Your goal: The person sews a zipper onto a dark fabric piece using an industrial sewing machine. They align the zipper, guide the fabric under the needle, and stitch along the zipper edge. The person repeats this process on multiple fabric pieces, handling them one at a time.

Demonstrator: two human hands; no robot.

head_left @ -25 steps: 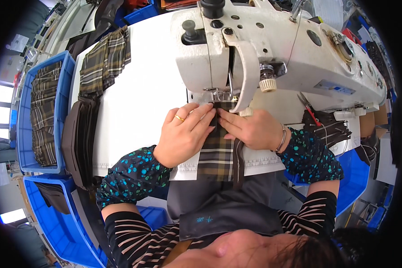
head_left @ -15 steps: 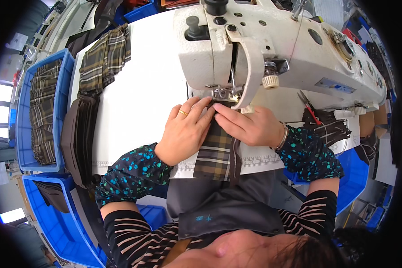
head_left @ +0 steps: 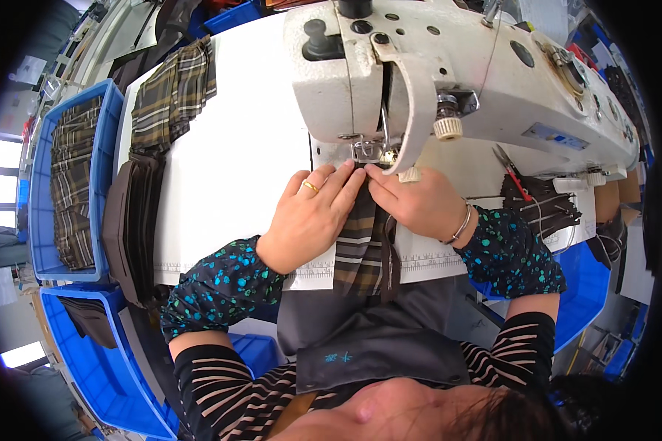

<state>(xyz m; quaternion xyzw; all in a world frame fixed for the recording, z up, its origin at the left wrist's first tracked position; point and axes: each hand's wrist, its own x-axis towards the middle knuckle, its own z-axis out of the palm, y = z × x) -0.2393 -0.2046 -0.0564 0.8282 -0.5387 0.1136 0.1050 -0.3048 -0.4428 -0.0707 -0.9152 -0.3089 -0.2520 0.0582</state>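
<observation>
A strip of brown, black and white plaid fabric [head_left: 357, 253] runs from under the sewing machine's presser foot [head_left: 368, 152] to the table's near edge. A narrow dark strip [head_left: 390, 264] lies along its right side. My left hand [head_left: 312, 213], with a ring, presses on the fabric's left side, fingers stretched toward the foot. From the right, my right hand [head_left: 419, 203] has thumb and index finger closed on the cloth just before the foot. The fingertips nearly meet there. The needle's contact with the fabric is hidden.
The white sewing machine [head_left: 449, 62] spans the back right. Red-handled scissors [head_left: 513, 173] lie on dark strips [head_left: 541, 206] at right. Folded dark pieces [head_left: 132, 220] and plaid cloth [head_left: 173, 95] sit at left, beside a blue bin [head_left: 108, 176] of plaid pieces.
The plaid fabric's near end has shifted slightly right and looks narrower, more folded. My right fingers have moved a little right, and both hands remain close to the presser foot.
</observation>
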